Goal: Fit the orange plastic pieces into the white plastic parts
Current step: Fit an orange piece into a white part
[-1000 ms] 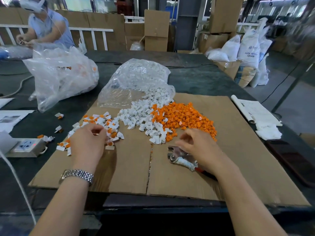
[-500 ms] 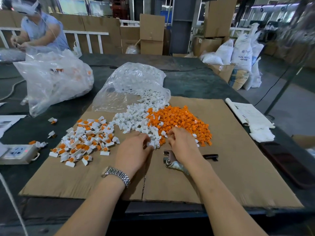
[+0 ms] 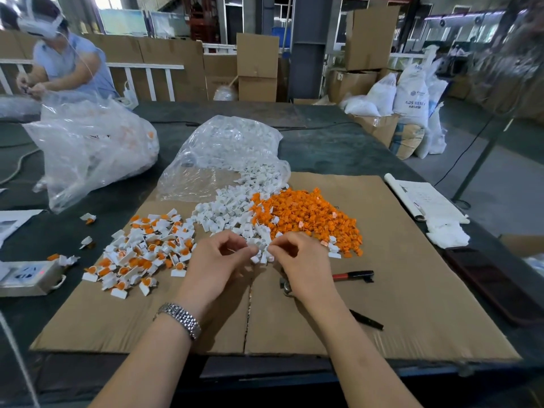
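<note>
At the near edge of the white plastic parts (image 3: 235,213), both hands meet over the cardboard sheet (image 3: 412,290). From the head camera, the left hand (image 3: 216,263) has its fingers curled, thumb and forefinger closing on a small white piece right at the pile's fringe. The right hand (image 3: 301,262) sits just beside it, fingers curled too, fingertips pinching something pale at the same spot; whether that is one white part or two is too small to tell. Just beyond the right hand's knuckles lies the heap of orange plastic pieces (image 3: 309,216), touching the white pile along its left side. Over to the left, well clear of both hands, the assembled pieces (image 3: 141,251) lie scattered, white with orange showing. A clear plastic bag (image 3: 217,154) spills white parts onto the cardboard from behind. Pliers (image 3: 351,275) with dark handles rest under and beside the right wrist. A metal wristwatch (image 3: 181,318) rides the left wrist.
</note>
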Action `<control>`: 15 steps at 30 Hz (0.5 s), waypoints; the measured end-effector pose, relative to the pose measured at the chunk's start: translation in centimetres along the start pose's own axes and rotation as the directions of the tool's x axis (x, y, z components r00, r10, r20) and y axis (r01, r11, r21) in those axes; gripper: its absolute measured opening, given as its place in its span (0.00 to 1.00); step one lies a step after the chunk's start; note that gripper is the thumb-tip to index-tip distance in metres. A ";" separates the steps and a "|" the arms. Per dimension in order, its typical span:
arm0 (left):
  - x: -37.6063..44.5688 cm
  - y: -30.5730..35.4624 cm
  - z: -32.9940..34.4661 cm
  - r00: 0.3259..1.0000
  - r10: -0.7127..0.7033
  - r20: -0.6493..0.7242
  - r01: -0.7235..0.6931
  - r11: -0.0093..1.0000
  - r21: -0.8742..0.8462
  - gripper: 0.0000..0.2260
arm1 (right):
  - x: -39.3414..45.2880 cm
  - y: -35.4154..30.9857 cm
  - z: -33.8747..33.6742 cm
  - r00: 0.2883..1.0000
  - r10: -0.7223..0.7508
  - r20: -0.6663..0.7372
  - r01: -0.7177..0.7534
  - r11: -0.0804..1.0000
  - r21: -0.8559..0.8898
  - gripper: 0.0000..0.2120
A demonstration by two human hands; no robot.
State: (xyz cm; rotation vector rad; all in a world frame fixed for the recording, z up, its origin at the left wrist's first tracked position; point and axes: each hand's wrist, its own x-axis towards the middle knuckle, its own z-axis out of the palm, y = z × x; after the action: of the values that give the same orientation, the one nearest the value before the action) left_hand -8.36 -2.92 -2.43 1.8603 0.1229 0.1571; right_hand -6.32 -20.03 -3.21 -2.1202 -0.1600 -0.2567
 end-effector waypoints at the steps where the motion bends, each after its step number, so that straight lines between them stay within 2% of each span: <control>1: -0.2 0.1 0.0 0.999 -0.018 0.031 0.021 0.997 -0.074 0.07 | 0.0 -0.5 -0.3 1.000 0.027 0.006 -0.028 0.990 0.136 0.02; 3: -0.5 0.0 0.0 0.990 -0.076 0.117 0.109 0.948 -0.298 0.06 | -0.1 -1.4 -0.8 0.995 0.074 0.064 -0.093 0.921 0.378 0.01; 5: -0.6 -0.3 0.3 0.966 -0.136 0.218 0.237 0.798 -0.554 0.07 | -0.2 -2.0 -1.2 0.993 0.062 0.099 -0.101 0.879 0.466 0.01; 6: -0.5 -0.4 0.3 0.955 -0.160 0.249 0.284 0.729 -0.623 0.08 | -0.2 -2.1 -1.3 0.993 0.043 0.107 -0.089 0.878 0.470 0.02; 10: -0.2 -0.5 -0.2 0.937 -0.178 0.299 0.341 0.649 -0.680 0.08 | -0.7 -2.2 -1.3 0.990 -0.030 0.136 -0.024 0.924 0.382 0.02; 15: -0.2 -0.5 -0.3 0.933 -0.189 0.306 0.354 0.624 -0.696 0.06 | -0.7 -2.4 -1.8 1.000 -0.029 -0.008 0.030 0.901 0.434 0.05</control>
State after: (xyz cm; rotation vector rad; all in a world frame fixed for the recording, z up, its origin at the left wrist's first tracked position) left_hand -8.57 -2.51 -2.81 0.9918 0.1691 -0.1873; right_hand -7.73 -20.28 -0.51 -1.6734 -0.2262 -0.2168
